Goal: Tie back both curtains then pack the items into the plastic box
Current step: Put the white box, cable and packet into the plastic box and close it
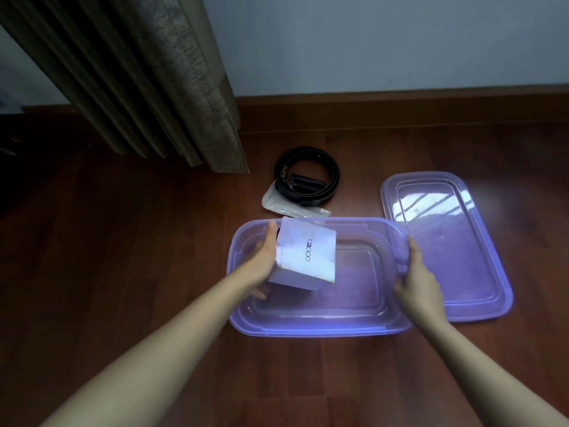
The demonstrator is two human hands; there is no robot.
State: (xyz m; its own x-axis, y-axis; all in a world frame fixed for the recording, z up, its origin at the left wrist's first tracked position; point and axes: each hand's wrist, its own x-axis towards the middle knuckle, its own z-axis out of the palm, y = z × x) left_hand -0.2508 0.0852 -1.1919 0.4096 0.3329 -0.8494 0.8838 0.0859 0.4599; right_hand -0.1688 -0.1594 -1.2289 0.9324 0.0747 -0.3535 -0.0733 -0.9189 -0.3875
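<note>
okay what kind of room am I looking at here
Probably a room in a home, seen at floor level: a dark wooden floor, a heavy pleated curtain hanging to it, and a plain painted wall.

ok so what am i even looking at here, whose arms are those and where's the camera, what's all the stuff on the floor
There is no machine here. The camera sits on a person's head and looks forward and down, so the two bare arms reaching in from the bottom are that person's own.

The left hand holds a small white box, tilted, over an open purple plastic box on the wooden floor. The right hand grips that box's right rim. The plastic box looks empty otherwise.

Its lid lies flat on the floor to the right. Behind the box lie a coiled black belt and a clear packet partly under it. A brown curtain hangs at the upper left.
</note>
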